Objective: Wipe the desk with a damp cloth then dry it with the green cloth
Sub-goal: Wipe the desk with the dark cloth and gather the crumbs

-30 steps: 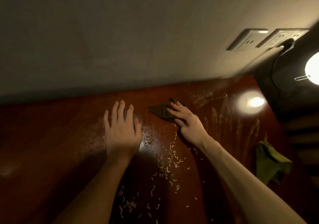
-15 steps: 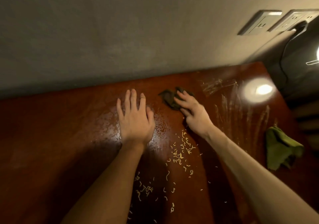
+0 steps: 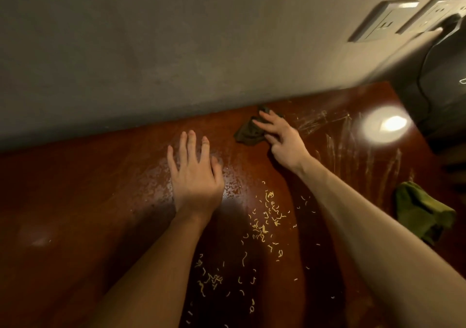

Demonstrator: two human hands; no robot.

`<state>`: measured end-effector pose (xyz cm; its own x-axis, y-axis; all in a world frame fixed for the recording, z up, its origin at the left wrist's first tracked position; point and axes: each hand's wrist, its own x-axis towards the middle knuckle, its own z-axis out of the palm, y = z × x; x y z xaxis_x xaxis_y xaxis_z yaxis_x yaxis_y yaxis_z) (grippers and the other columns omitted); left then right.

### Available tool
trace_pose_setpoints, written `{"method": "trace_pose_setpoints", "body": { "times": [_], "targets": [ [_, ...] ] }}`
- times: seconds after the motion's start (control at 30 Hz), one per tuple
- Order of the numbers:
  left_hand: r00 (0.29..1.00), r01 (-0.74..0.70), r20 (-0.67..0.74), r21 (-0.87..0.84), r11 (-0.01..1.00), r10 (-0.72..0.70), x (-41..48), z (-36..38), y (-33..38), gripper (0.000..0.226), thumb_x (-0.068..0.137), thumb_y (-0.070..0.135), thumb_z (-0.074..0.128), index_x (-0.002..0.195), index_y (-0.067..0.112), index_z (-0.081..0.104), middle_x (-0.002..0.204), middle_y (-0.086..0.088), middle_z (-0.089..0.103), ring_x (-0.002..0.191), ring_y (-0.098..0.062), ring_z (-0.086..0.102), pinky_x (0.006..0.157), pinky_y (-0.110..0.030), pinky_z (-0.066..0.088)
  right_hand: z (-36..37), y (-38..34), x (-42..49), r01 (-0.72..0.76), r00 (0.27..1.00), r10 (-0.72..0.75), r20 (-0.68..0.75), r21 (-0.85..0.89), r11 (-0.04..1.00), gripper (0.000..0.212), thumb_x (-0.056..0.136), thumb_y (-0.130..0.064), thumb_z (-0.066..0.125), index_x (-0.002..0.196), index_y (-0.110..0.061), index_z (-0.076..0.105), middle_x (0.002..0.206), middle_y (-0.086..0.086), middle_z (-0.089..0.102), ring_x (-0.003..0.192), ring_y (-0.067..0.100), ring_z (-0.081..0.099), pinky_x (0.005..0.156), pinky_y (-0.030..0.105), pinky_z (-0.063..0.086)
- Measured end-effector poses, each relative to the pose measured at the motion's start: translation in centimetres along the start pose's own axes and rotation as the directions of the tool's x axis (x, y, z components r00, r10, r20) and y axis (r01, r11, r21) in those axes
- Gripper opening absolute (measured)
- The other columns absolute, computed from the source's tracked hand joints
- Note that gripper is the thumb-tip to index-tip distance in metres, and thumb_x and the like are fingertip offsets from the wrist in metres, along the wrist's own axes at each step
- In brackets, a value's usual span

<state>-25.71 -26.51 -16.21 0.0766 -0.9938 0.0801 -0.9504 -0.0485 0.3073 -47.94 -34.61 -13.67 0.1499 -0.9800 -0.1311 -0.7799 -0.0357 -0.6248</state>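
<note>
1. Nearest the camera, two bare forearms reach in from the bottom edge over a glossy red-brown worktop (image 3: 75, 214).
2. Between and beneath the forearms, pale curled scraps (image 3: 264, 223) lie scattered on the worktop. They are thickest just below the two hands.
3. To the right, near the worktop's right edge and well apart from both hands, the green cloth (image 3: 421, 211) lies crumpled. Neither hand touches it.
4. The left hand (image 3: 195, 176) rests palm down on the worktop with its fingers straight and slightly spread. Its grip is fully slack and has hold of nothing.
5. A beaded wet sheen (image 3: 156, 183) covers the surface around this hand.
6. Farther back, the right hand (image 3: 283, 139) stretches toward the wall. Its fingers are extended and lie on top of a bunched dark cloth (image 3: 248, 135), pressing it to the worktop. The grip is spread open over the cloth rather than closed round it, and the thumb is hidden.
7. The dark cloth sits close to the wall, beyond and to the right of the left hand.
8. Right of the right hand are pale smeared streaks (image 3: 340, 146), and past them a round glare of light (image 3: 389, 125).
9. Behind everything rises a grey wall (image 3: 176, 50) with a wall socket (image 3: 383, 21) at its upper right.
10. A second socket beside the first carries a black plug (image 3: 451, 22). The dark shape below the plug is too dim to make out.
</note>
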Motion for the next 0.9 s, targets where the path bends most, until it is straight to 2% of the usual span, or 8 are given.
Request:
{"method": "trace_pose_setpoints", "body": {
  "times": [0.07,0.2,0.33,0.43,0.5,0.67,0.8,0.9],
  "targets": [
    [1.0,-0.01,-0.006,-0.001,1.0,0.01,-0.1,0.2,-0.1,0.058,0.105,0.039,0.037,0.157,0.015,0.041,0.171,-0.011,0.024,0.161,-0.024,0.009,0.128,-0.055,0.009,-0.1,0.2,0.7,0.012,1.0,-0.012,0.006,-0.016,1.0,0.056,0.099,0.009,0.05,0.144,-0.023,0.059,0.162,-0.003,0.039,0.155,0.016,0.02,0.125,0.028,0.007],
    [1.0,0.0,-0.021,-0.008,1.0,0.0,0.0,0.3,0.0,0.057,0.105,0.038,0.036,0.156,0.015,0.044,0.17,-0.01,0.027,0.161,-0.022,0.011,0.129,-0.054,0.01,0.5,0.6,-0.7,0.095,0.995,-0.094,0.015,-0.079,0.992,0.059,0.097,0.009,0.052,0.147,-0.021,0.055,0.163,0.0,0.038,0.156,0.018,0.019,0.122,0.018,-0.001],
    [0.999,-0.016,-0.03,0.008,1.0,0.016,0.0,0.4,-0.2,0.054,0.107,0.035,0.033,0.154,0.012,0.047,0.168,-0.013,0.031,0.16,-0.024,0.017,0.128,-0.055,0.013,1.9,-0.3,-6.1,0.185,0.981,-0.177,0.083,-0.111,0.976,0.071,0.085,0.014,0.054,0.147,-0.021,0.054,0.162,0.001,0.038,0.155,0.019,0.02,0.128,0.041,0.009],
    [0.999,-0.019,-0.031,0.049,0.999,0.021,0.0,0.2,-0.2,0.051,0.11,0.032,0.032,0.153,0.011,0.048,0.167,-0.013,0.034,0.159,-0.025,0.02,0.127,-0.055,0.017,2.8,-1.4,-10.1,0.239,0.958,-0.201,0.206,-0.182,0.954,0.073,0.087,0.007,0.05,0.152,-0.026,0.045,0.165,-0.01,0.021,0.156,0.014,0.005,0.129,0.042,0.004],
    [1.0,-0.002,-0.008,0.045,0.999,0.003,0.0,0.0,0.0,0.051,0.111,0.031,0.03,0.154,0.011,0.047,0.167,-0.012,0.034,0.159,-0.024,0.021,0.127,-0.054,0.018,2.7,-1.2,-10.9,0.273,0.941,-0.226,0.253,-0.168,0.947,0.083,0.085,0.014,0.055,0.155,-0.028,0.042,0.168,-0.01,0.016,0.158,0.014,-0.002,0.129,0.043,0.001],
    [0.999,0.036,0.025,-0.01,0.999,-0.035,0.3,-0.6,0.3,0.053,0.109,0.034,0.03,0.152,0.012,0.049,0.166,-0.011,0.035,0.159,-0.023,0.02,0.129,-0.053,0.015,0.5,0.1,-6.8,0.343,0.904,-0.314,0.291,-0.053,0.938,0.077,0.088,0.015,0.055,0.153,-0.026,0.046,0.169,-0.005,0.024,0.159,0.012,0.0,0.128,0.037,0.0],
    [1.0,0.03,0.011,-0.007,1.0,-0.029,0.5,-0.6,0.3,0.051,0.108,0.034,0.035,0.151,0.011,0.05,0.165,-0.013,0.037,0.158,-0.026,0.023,0.128,-0.053,0.015,-0.8,1.6,0.6,0.428,0.875,-0.384,0.295,-0.103,0.898,0.074,0.087,0.013,0.06,0.151,-0.023,0.05,0.165,0.002,0.033,0.157,0.022,0.014,0.129,0.042,0.008],
    [1.0,0.008,-0.014,0.007,1.0,-0.008,0.3,-0.3,0.2,0.051,0.108,0.033,0.035,0.151,0.01,0.05,0.164,-0.015,0.038,0.158,-0.027,0.024,0.127,-0.055,0.018,-1.8,2.9,4.6,0.352,0.923,-0.322,0.208,-0.128,0.927,0.067,0.091,0.011,0.053,0.15,-0.02,0.052,0.164,0.006,0.035,0.157,0.025,0.018,0.129,0.043,0.01]
  ]
}}
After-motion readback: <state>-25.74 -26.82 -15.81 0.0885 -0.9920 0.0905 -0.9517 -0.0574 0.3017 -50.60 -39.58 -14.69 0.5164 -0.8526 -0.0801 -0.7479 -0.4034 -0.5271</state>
